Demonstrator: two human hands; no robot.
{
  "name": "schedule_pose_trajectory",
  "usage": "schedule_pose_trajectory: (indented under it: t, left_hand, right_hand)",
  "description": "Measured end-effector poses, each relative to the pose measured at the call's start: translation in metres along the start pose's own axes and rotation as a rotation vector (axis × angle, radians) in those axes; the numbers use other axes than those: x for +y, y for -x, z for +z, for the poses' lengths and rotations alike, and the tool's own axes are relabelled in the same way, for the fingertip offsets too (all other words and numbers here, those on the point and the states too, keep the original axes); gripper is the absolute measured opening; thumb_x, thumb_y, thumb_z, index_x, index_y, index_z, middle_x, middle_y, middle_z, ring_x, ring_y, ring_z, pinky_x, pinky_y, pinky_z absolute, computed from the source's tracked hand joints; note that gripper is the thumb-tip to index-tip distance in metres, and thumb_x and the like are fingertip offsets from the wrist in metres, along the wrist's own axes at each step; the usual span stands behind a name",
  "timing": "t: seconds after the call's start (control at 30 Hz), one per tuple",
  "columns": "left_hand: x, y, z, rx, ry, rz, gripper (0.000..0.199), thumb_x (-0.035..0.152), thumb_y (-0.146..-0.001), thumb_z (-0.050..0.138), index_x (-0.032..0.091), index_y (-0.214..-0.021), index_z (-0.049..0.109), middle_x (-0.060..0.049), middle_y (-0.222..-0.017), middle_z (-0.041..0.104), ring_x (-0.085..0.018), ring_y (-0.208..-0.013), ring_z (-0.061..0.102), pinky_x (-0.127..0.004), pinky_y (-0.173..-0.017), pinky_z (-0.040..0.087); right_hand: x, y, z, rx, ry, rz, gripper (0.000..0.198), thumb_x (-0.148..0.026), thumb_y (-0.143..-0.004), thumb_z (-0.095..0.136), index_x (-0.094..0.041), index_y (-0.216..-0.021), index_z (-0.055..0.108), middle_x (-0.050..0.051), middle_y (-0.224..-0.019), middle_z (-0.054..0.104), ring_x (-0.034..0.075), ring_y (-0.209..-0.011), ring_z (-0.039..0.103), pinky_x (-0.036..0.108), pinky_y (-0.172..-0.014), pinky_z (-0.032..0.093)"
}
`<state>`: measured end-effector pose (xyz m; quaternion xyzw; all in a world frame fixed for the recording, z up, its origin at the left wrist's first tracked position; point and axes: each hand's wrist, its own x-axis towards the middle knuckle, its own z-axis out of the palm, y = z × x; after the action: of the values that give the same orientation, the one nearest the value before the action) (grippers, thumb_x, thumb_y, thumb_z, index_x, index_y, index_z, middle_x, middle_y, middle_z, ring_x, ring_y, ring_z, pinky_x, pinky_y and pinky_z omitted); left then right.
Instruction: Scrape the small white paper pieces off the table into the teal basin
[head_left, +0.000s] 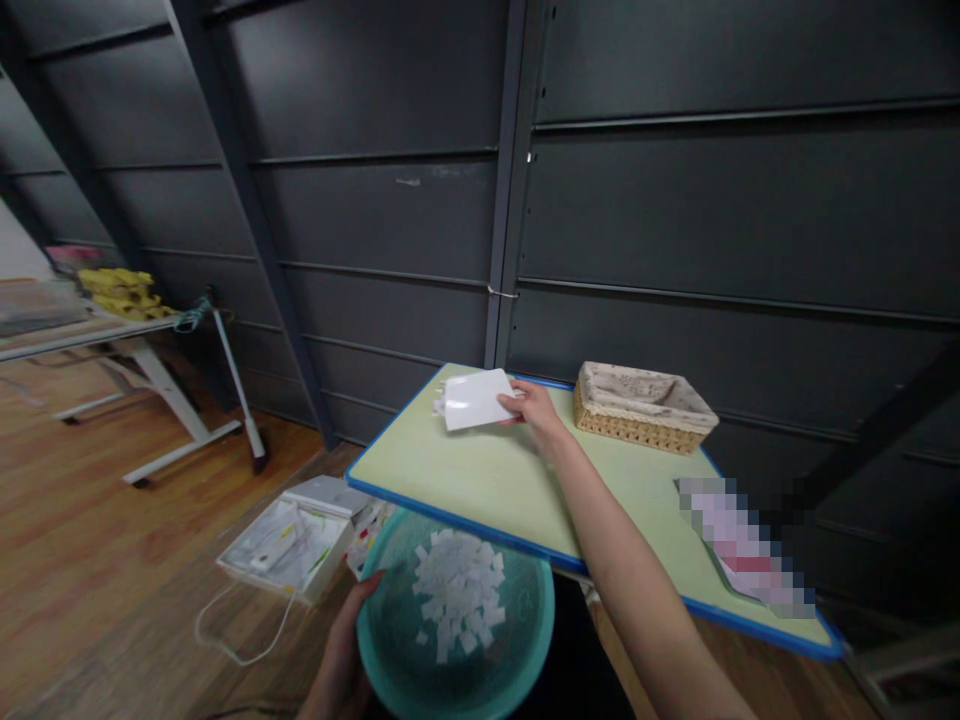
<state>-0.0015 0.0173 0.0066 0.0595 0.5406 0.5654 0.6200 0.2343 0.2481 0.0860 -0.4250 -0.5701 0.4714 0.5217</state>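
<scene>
Right grip (pixel 529 402) holds one white card (pixel 472 400); left grip (pixel 349 628), one basin (pixel 525 610).

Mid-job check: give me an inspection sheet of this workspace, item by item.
Surface: pale green table with blue edging; lined basket and pixelated flat item on it.
Job's things: white card over the table; teal basin holding white pieces below the near edge.
Clutter: open white box, low at left, with items inside.
Hands: right hand grips the card; left hand holds the basin's rim.
Cables: white cord looped beside the box.
Surroundings: dark panelled wall behind; side table with yellow items at left.
</scene>
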Motion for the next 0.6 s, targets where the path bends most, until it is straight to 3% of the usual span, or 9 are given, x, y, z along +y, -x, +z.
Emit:
schedule_pose_trajectory:
  t: [0.07,0.13,0.33,0.6]
  left_hand:
    - [0.0,-0.001,0.001,0.004,0.014,-0.002,0.006,0.013,-0.076,0.062,0.014,-0.078,0.067,-0.005,-0.055,0.074,-0.024,-0.051,0.07,-0.04,-0.061,0.06]
    - [0.001,0.0,0.001,0.003,0.021,-0.005,0.006,0.013,-0.076,0.062,0.014,-0.077,0.068,-0.005,-0.054,0.074,-0.026,-0.055,0.072,-0.04,-0.062,0.061]
    - [0.001,0.003,0.001,-0.022,0.026,-0.005,0.007,0.013,-0.076,0.063,0.011,-0.079,0.069,-0.009,-0.057,0.075,-0.03,-0.07,0.075,-0.041,-0.068,0.061]
    - [0.0,0.002,-0.001,0.015,0.046,0.024,0.019,0.012,-0.07,0.067,0.013,-0.088,0.072,-0.003,-0.055,0.075,-0.027,-0.062,0.074,-0.041,-0.07,0.061]
  right_hand:
    - [0.005,-0.006,-0.006,0.203,0.092,-0.033,0.038,-0.028,-0.071,0.066,-0.013,-0.105,0.066,0.008,-0.092,0.072,0.018,-0.073,0.067,0.026,-0.053,0.057]
    - [0.011,-0.01,-0.011,0.282,0.198,-0.039,0.038,-0.026,-0.072,0.061,-0.012,-0.107,0.067,0.01,-0.093,0.072,0.018,-0.07,0.066,0.027,-0.051,0.056]
    - [0.023,-0.014,-0.014,0.22,0.421,-0.081,0.036,-0.024,-0.071,0.059,-0.011,-0.103,0.069,0.01,-0.088,0.071,0.018,-0.067,0.065,0.028,-0.054,0.055]
    - [0.029,-0.015,0.013,0.111,0.218,-0.144,0.04,-0.03,-0.076,0.06,-0.013,-0.111,0.063,0.009,-0.1,0.07,0.019,-0.08,0.066,0.03,-0.061,0.059]
